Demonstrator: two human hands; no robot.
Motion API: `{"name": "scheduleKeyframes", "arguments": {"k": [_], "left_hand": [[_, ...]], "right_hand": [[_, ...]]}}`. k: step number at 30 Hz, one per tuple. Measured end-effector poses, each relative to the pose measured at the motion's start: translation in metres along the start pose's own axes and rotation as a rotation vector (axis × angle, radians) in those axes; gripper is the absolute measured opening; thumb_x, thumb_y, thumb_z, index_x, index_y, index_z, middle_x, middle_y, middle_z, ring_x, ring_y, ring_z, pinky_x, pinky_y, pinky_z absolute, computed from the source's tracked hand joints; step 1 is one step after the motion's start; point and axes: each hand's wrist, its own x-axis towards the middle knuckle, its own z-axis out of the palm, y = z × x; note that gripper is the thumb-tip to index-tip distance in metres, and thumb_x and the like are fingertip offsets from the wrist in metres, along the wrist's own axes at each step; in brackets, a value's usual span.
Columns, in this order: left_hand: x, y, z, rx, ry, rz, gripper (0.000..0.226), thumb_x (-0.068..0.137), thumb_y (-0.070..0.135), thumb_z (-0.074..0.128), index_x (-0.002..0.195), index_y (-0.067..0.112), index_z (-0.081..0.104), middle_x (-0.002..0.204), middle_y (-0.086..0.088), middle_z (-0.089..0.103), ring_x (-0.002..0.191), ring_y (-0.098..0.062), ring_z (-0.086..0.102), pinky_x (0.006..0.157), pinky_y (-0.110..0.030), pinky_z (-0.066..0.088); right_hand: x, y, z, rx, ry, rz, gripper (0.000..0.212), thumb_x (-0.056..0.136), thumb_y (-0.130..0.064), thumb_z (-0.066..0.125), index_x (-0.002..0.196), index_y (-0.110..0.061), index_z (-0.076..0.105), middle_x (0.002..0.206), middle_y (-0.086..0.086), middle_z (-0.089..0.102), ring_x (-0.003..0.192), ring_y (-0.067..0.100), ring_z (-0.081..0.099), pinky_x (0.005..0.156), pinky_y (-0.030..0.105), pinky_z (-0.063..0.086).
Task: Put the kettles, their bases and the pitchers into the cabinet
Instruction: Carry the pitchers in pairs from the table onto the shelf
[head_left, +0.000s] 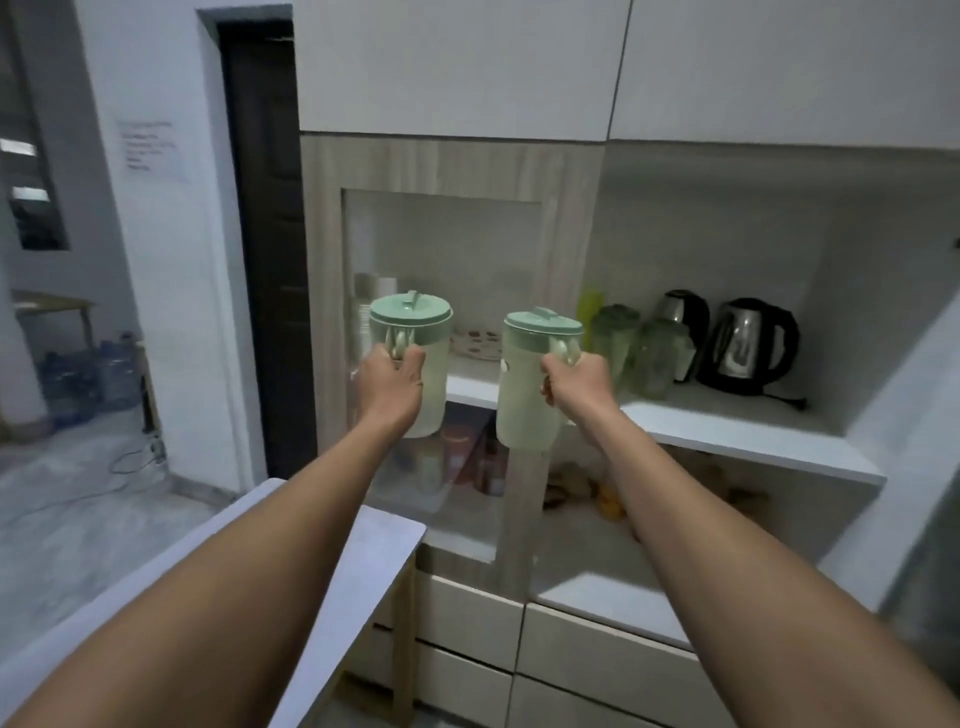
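Note:
I hold two pale green pitchers with green lids in the air in front of the cabinet. My left hand (392, 382) grips the handle of the left pitcher (431, 353). My right hand (576, 382) grips the handle of the right pitcher (522, 395). Both pitchers hang upright before the glass-fronted cabinet section (441, 249). On the open shelf (753, 431) to the right stand two steel kettles with black handles, one in front (748, 345) on its black base and one behind (680, 312). Green tumblers (657, 356) stand beside them.
A white table corner (374, 551) juts in at lower left under my left arm. White drawers (597, 665) sit below the shelves. A lower shelf holds jars and food items (467, 457). A dark doorway (265, 234) and water bottles on the floor (88, 379) are to the left.

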Motion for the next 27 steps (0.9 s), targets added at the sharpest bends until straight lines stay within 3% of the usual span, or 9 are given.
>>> {"name": "scheduleKeyframes", "arguments": {"k": [2, 8, 14, 18, 21, 27], "left_hand": [[-0.02, 0.012, 0.013, -0.036, -0.029, 0.002, 0.039, 0.078, 0.043, 0.049, 0.085, 0.007, 0.062, 0.073, -0.01, 0.064, 0.072, -0.032, 0.063, 0.069, -0.048, 0.054], [-0.079, 0.05, 0.059, -0.031, -0.127, 0.018, 0.042, 0.074, 0.051, 0.045, 0.076, 0.012, 0.06, 0.073, -0.013, 0.068, 0.074, -0.035, 0.067, 0.069, -0.047, 0.054], [-0.116, 0.077, 0.105, -0.076, -0.226, 0.028, 0.033, 0.084, 0.043, 0.049, 0.081, 0.012, 0.062, 0.08, -0.014, 0.068, 0.078, -0.036, 0.066, 0.071, -0.046, 0.054], [-0.128, 0.088, 0.142, -0.127, -0.321, 0.032, 0.033, 0.087, 0.042, 0.049, 0.088, 0.013, 0.062, 0.083, -0.012, 0.068, 0.079, -0.033, 0.065, 0.075, -0.046, 0.056], [-0.13, 0.096, 0.172, -0.188, -0.384, 0.02, 0.025, 0.098, 0.031, 0.05, 0.092, 0.01, 0.062, 0.079, -0.009, 0.064, 0.073, -0.026, 0.06, 0.066, -0.037, 0.05], [-0.107, 0.111, 0.239, -0.268, -0.457, 0.036, 0.025, 0.095, 0.033, 0.053, 0.078, 0.016, 0.059, 0.067, -0.004, 0.061, 0.066, -0.024, 0.058, 0.064, -0.043, 0.051]], "right_hand": [[-0.016, 0.001, -0.03, 0.023, 0.036, 0.02, 0.015, 0.093, -0.017, 0.06, 0.08, -0.012, 0.066, 0.067, 0.004, 0.064, 0.063, 0.019, 0.059, 0.062, 0.033, 0.049], [-0.049, 0.007, -0.121, 0.023, 0.134, 0.059, 0.013, 0.089, -0.016, 0.06, 0.078, -0.011, 0.066, 0.065, 0.005, 0.064, 0.062, 0.02, 0.061, 0.061, 0.034, 0.048], [-0.066, 0.019, -0.19, -0.043, 0.233, 0.075, 0.014, 0.092, -0.019, 0.06, 0.086, -0.009, 0.067, 0.068, 0.005, 0.065, 0.061, 0.016, 0.062, 0.061, 0.033, 0.048], [-0.068, 0.031, -0.226, -0.077, 0.311, 0.091, 0.015, 0.092, -0.02, 0.059, 0.082, -0.011, 0.066, 0.067, 0.004, 0.064, 0.06, 0.015, 0.062, 0.059, 0.031, 0.046], [-0.063, 0.04, -0.249, -0.082, 0.37, 0.1, 0.016, 0.091, -0.019, 0.06, 0.078, -0.011, 0.064, 0.067, 0.005, 0.063, 0.058, 0.015, 0.061, 0.06, 0.031, 0.047], [-0.034, 0.047, -0.287, -0.097, 0.474, 0.102, 0.017, 0.091, -0.018, 0.06, 0.077, -0.009, 0.063, 0.067, 0.006, 0.063, 0.058, 0.016, 0.058, 0.059, 0.03, 0.046]]}}
